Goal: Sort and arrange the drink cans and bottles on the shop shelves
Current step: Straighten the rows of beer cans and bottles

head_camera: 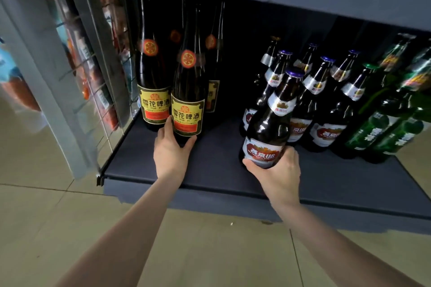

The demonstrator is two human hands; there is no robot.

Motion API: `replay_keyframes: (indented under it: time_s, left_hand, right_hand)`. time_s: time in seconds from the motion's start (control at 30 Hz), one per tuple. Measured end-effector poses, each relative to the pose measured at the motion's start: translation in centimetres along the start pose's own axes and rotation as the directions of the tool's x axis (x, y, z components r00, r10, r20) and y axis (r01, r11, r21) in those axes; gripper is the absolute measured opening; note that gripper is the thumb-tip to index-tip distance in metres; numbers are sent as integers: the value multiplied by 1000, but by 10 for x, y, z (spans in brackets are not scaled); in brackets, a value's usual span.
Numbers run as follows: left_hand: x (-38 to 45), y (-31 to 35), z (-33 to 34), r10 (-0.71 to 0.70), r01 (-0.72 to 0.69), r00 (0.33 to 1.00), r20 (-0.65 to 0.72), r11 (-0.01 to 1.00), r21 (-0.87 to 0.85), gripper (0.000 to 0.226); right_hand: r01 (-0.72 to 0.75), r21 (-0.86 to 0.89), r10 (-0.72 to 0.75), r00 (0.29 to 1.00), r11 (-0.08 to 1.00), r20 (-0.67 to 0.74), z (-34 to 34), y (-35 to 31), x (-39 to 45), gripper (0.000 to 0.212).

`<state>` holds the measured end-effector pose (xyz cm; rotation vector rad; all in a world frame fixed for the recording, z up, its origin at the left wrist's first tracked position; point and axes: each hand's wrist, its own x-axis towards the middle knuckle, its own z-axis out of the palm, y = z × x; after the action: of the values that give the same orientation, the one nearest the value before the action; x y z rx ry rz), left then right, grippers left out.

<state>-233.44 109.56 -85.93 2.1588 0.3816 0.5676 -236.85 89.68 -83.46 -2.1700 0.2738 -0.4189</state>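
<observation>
Both forearms reached in: right hand (277, 170) gripped upright U8 bottle (268, 128) w/ its row directly behind; left hand (171, 149) cupped yellow-label bottle (187, 100).

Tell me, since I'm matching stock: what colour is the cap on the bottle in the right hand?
Purple-blue cap, on the brown bottle; head view.

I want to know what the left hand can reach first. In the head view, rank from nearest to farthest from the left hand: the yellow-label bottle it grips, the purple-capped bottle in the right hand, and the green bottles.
1. Yellow-label bottle, gripped at its base by the left hand.
2. Purple-capped bottle, mid-shelf, gripped by the right hand.
3. Green bottles, far right.
</observation>
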Motion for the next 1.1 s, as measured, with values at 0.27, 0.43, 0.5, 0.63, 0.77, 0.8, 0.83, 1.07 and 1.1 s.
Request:
replay_keyframes:
  time_s: [0.27,0.43,0.5,0.63,0.77,0.8,0.83,1.07,1.1]
  left_hand:
    - [0,5,0,-2,2,1000,2,1000,13,74]
    - [2,8,0,12,-12,1000,27,1000,-20,80]
    - [5,7,-1,26,-25,1000,17,999,-25,81]
    - [7,0,-2,74,-74,997,-12,997,-36,72]
    - [7,-5,-1,89,-90,996,-20,993,-76,72]
    - [7,-6,-1,89,-91,996,-26,993,-75,72]
    - [8,-6,-1,88,-90,996,-28,993,-76,72]
    - [11,-9,-1,61,-64,998,-25,992,-110,71]
    - [12,-9,0,63,-65,998,-23,992,-110,71]
  right_hand:
    - [-107,-21,104,989,994,-106,-42,30,25,70]
    - [-106,66,118,971,992,-207,-48,25,-5,51]
    - [-22,180,52,985,983,-163,-39,12,-30,35]
    - [11,258,-66,977,966,205,8,-21,-26,29]
    - [-115,313,12,950,943,312,63,-49,20,46]
    - [-123,327,18,951,937,308,76,-53,30,49]
    - [-119,334,18,957,935,290,89,-56,40,52]
    - [-112,304,57,981,946,183,128,-58,83,52]
    - [-106,303,51,981,947,186,130,-56,83,55]
